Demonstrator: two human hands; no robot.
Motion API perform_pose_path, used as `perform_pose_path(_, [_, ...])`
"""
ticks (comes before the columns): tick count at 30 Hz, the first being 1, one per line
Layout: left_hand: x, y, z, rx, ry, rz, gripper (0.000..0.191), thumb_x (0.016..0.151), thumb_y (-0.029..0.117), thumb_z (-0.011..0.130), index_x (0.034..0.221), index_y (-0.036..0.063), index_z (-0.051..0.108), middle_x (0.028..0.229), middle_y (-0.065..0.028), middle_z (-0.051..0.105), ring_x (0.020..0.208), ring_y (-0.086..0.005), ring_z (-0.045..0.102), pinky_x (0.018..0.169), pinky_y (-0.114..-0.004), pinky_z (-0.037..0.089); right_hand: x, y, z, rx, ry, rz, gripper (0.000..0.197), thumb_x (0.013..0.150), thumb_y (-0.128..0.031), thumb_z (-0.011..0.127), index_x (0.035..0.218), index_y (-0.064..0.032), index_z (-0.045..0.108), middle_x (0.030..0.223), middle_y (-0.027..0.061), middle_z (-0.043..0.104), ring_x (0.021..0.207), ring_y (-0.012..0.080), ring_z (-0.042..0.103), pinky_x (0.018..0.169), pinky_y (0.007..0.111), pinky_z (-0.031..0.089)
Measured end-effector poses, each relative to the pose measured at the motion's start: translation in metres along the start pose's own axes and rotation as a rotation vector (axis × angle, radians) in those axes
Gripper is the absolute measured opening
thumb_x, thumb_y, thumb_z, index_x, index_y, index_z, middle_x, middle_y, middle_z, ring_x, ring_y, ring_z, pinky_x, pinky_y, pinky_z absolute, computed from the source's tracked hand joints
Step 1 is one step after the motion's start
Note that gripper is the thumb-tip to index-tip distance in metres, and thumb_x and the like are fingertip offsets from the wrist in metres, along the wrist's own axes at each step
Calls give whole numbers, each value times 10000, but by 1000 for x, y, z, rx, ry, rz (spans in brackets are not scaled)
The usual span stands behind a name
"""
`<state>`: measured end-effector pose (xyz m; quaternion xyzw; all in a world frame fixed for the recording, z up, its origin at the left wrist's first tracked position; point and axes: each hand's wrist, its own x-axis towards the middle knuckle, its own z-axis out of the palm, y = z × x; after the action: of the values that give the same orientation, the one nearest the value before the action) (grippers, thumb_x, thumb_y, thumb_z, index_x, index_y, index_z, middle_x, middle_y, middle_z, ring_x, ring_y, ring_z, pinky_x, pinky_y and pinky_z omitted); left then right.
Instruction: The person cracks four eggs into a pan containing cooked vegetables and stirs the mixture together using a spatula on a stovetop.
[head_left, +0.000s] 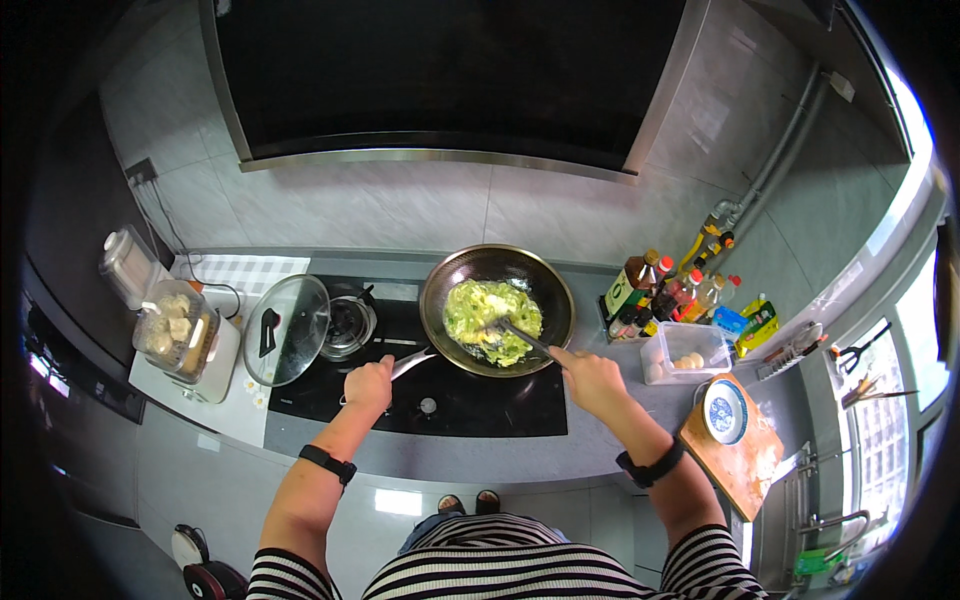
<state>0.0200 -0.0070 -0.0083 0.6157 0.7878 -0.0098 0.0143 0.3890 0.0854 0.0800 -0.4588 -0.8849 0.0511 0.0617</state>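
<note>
A wok (551, 289) stands over the right side of a black glass gas hob (480, 412). Its metal handle (412, 363) points toward me on the left, and my left hand (367, 384) is closed around it. Inside the wok lies a mix of pale green and yellow food (491, 319), which looks like egg with a chopped green vegetable. My right hand (595, 379) grips the dark handle of a spatula (529, 339). The spatula's head rests in the food and is partly hidden by it.
A glass lid (296, 330) leans by the left burner (349, 326), beside a food steamer (180, 337). At the right are sauce bottles (630, 289), a clear plastic box of eggs (684, 352), and a wooden cutting board (739, 469) bearing a blue-and-white bowl (724, 412). A range hood (442, 156) hangs above.
</note>
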Motion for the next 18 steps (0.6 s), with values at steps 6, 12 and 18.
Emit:
perform_pose_path(6, [-6,-7,1,2,-13,-36,263,810,101,658,1067,114,599,859,-145,717,805,-313,720,704,-405,581,-11,-8,-36,-117,-187,4,419,881,-153,600,1296,-197,566,917,131,675,805,337,674,663,454,536])
perform_pose_path(12, [1,1,2,1,28,0,245,810,105,661,1049,115,609,852,-141,718,791,-313,721,691,-403,583,-3,-4,-13,31,28,44,411,853,-144,607,1262,-184,611,889,167,681,810,384,659,701,496,518])
perform_pose_path(18, [-6,-5,1,31,-28,-25,277,818,116,659,1087,124,592,863,-133,715,798,-303,721,700,-394,583,-31,-4,-100,-38,-142,33,390,860,-168,606,1246,-208,634,1041,154,694,867,404,656,745,497,522])
